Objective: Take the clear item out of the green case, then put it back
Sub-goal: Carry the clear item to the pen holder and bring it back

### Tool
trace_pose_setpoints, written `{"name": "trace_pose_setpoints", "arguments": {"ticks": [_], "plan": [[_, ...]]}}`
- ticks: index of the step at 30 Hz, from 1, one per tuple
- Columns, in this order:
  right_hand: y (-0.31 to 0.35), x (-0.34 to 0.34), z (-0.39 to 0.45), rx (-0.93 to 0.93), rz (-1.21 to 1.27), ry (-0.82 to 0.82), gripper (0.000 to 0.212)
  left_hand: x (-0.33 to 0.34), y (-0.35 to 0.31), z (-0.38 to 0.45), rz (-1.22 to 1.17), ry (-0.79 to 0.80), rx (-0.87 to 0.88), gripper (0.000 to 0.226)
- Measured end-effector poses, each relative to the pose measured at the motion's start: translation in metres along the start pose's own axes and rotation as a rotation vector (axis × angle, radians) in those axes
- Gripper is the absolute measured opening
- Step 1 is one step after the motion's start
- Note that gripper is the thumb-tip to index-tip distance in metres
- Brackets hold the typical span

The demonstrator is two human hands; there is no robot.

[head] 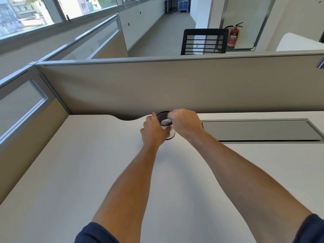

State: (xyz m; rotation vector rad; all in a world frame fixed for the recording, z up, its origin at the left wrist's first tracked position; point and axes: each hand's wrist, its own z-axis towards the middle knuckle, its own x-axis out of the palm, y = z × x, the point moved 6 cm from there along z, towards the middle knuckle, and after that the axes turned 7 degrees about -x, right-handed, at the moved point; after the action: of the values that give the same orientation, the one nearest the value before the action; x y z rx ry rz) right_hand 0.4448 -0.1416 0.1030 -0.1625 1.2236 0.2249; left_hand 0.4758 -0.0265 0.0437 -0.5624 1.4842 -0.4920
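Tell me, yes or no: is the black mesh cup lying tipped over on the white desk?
No: the black mesh cup stands upright on the white desk, with the left hand steadying its side and the right hand at its rim.

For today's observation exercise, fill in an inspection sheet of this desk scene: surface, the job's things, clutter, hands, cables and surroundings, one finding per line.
Surface: white desk with a closed grey cable flap set into it on the right.
Job's things: a dark mesh cup stands at the desk's far edge, something pale and see-through inside it; no green case can be made out.
Clutter: nothing seen.
Hands: left hand cups the mesh cup's side; right hand is closed at its rim, and its fingertips are hidden.
Cables: nothing seen.
Surroundings: beige partition behind the desk, black mesh chair and red fire extinguisher beyond it, windows on the left.
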Motion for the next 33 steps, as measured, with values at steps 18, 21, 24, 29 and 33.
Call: {"name": "trace_pose_setpoints", "arguments": {"ticks": [18,21,24,29,33], "plan": [[0.010,-0.020,-0.025,-0.065,0.034,-0.264,0.018,-0.013,0.000,-0.011,0.056,-0.018,0.044,0.065],[-0.011,-0.026,-0.038,0.212,0.294,-0.398,0.011,-0.019,0.000,-0.020,0.067,-0.042,0.080,0.081],[-0.033,-0.027,-0.065,0.522,0.744,-0.507,0.007,-0.026,-0.005,-0.036,0.041,-0.069,0.154,0.092],[-0.049,-0.022,-0.120,0.769,1.170,-0.477,0.027,-0.026,-0.019,-0.075,-0.020,0.014,0.277,0.088],[-0.050,-0.032,-0.169,0.795,1.220,-0.455,0.034,-0.020,-0.027,-0.119,0.004,0.074,0.352,0.074]]}}
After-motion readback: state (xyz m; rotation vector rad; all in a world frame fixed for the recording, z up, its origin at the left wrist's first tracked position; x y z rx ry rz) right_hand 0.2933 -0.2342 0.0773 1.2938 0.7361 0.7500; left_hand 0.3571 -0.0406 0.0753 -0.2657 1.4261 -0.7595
